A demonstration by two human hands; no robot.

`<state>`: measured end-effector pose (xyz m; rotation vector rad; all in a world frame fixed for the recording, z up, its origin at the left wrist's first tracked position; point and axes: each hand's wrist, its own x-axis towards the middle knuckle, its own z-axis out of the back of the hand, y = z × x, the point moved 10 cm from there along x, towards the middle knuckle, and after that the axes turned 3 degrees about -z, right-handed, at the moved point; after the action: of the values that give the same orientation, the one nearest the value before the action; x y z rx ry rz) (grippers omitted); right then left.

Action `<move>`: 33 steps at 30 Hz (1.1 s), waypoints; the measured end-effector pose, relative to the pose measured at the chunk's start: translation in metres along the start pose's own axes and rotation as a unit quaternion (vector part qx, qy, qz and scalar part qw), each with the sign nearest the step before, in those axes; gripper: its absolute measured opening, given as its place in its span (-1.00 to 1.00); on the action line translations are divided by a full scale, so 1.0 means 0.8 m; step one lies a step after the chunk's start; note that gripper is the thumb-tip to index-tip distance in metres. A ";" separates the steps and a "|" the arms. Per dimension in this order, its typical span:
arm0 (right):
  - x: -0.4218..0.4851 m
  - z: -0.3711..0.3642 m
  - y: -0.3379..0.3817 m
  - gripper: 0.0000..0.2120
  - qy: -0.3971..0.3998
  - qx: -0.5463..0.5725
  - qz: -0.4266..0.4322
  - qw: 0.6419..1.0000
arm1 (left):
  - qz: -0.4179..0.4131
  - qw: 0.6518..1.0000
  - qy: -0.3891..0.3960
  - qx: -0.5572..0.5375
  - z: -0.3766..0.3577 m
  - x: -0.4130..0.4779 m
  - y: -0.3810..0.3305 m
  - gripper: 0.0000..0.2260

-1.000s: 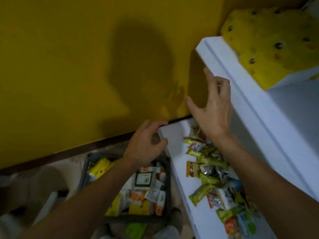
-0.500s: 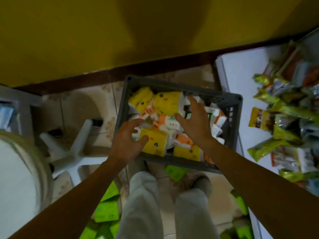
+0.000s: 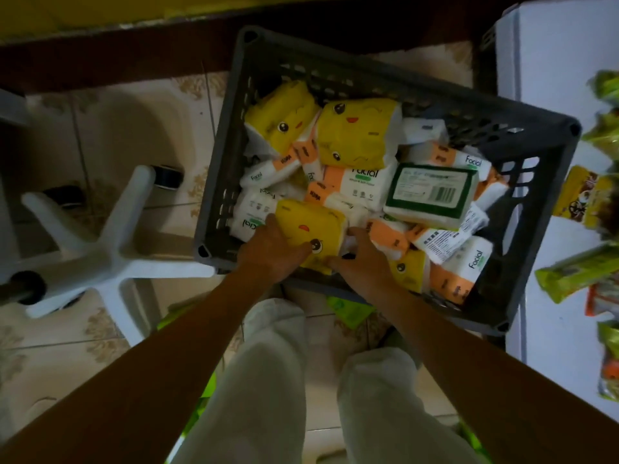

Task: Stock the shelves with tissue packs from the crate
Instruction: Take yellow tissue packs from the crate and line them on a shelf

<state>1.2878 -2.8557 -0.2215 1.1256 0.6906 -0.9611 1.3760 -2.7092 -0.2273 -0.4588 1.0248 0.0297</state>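
The left hand (image 3: 271, 252) and the right hand (image 3: 363, 262) are both reaching into the near-left corner of the grey crate (image 3: 335, 68). The crate is sitting on the tiled floor (image 3: 67, 363) between a white chair base (image 3: 100, 259) on the left and a white shelf (image 3: 552, 78) on the right. Between them the hands are holding a yellow pack (image 3: 311, 229) with a cartoon face. The left hand is gripping its left end with the thumb lying across the top, and the right hand is clasping its right end with fingers curled along the side. This pack is sitting at the top of the heap, close to the crate's near wall, with orange-and-white packs (image 3: 361, 182) crowding beneath and beside it. Whether it is lifted clear of them is not possible to tell. Two more yellow packs (image 3: 358, 132) are lying side by side at the far end of the crate. A green-edged pack (image 3: 432, 192) with a barcode is lying flat on top toward the right, and a small yellow pack (image 3: 410, 271) is sitting wedged just right of the right wrist. Both wrists are crossing over the crate's near rim. Snack bags (image 3: 576, 269) are lying spread on the shelf, outside the crate. The person's legs in pale trousers (image 3: 268, 380) are standing just short of the crate, with green packets (image 3: 348, 309) lying on the floor by the feet. A dark skirting board (image 3: 100, 51) is running along the wall behind the crate.
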 end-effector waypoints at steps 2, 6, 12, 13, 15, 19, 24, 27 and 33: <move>-0.002 -0.005 -0.003 -0.39 -0.004 0.033 -0.012 0.999 | 0.000 1.000 -0.014 -0.015 0.002 -0.002 -0.004 -0.30; -0.014 0.001 0.006 -0.34 0.001 0.087 -0.007 0.996 | -0.027 0.998 -0.059 -0.002 0.022 -0.032 -0.020 -0.40; -0.066 0.067 0.056 -0.27 -0.029 0.156 0.050 0.986 | -0.088 0.987 -0.099 -0.093 0.056 -0.105 -0.077 -0.37; -0.079 0.084 0.066 -0.28 -0.029 0.161 0.062 0.985 | -0.093 0.985 -0.100 -0.106 0.062 -0.119 -0.093 -0.35; -0.108 0.123 0.088 -0.32 -0.026 0.163 0.080 0.983 | -0.121 0.983 -0.100 -0.096 0.077 -0.152 -0.130 -0.35; -0.173 0.212 0.132 -0.47 -0.019 0.213 0.114 0.970 | -0.265 0.949 -0.161 0.058 0.116 -0.245 -0.237 -0.32; -0.272 0.336 0.208 -0.48 -0.027 0.209 0.151 0.966 | -0.380 0.880 -0.275 0.072 0.185 -0.357 -0.360 -0.52; -0.342 0.407 0.259 -0.39 -0.032 0.198 0.196 0.960 | -0.385 0.896 -0.222 -0.021 0.213 -0.399 -0.432 -0.49; -0.458 0.531 0.318 -0.23 -0.126 0.247 0.284 0.918 | -0.456 0.866 -0.054 -0.199 0.216 -0.479 -0.568 -0.40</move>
<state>1.3503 -3.1259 0.3284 1.4978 -0.1176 -0.7658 1.4216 -2.9827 0.3260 -1.2765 0.6020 -0.5854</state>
